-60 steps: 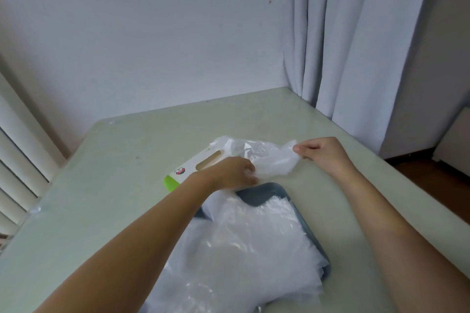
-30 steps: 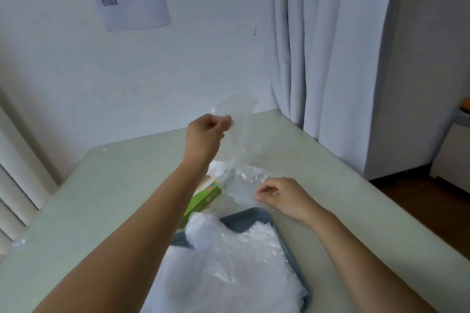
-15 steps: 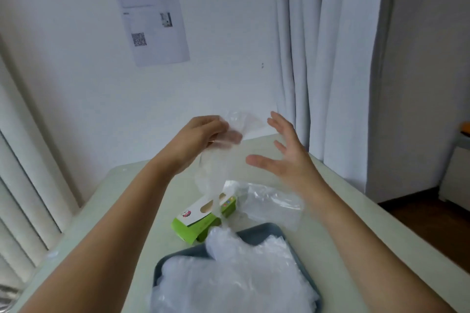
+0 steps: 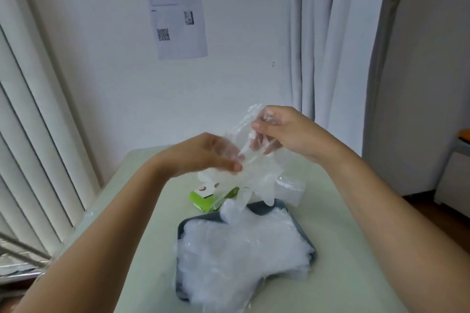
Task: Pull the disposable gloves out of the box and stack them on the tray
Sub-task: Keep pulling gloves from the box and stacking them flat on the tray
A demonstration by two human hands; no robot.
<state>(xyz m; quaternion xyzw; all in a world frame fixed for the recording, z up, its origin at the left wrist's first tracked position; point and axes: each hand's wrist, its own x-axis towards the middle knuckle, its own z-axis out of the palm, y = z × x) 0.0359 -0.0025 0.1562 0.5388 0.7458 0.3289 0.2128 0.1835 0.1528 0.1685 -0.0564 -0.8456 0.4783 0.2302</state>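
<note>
Fingers of the left hand (image 4: 203, 157) and right hand (image 4: 287, 132) pinch one thin clear plastic glove (image 4: 256, 175) taut above the green-and-white cardboard box (image 4: 203, 199), probably to flatten it for the crumpled glove pile (image 4: 241, 249) on the dark grey tray (image 4: 181, 234).

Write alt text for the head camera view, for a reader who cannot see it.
A left hand and a right hand pinch one clear glove in the air above a table. Below it stand a green box and a grey tray piled with gloves.
</note>
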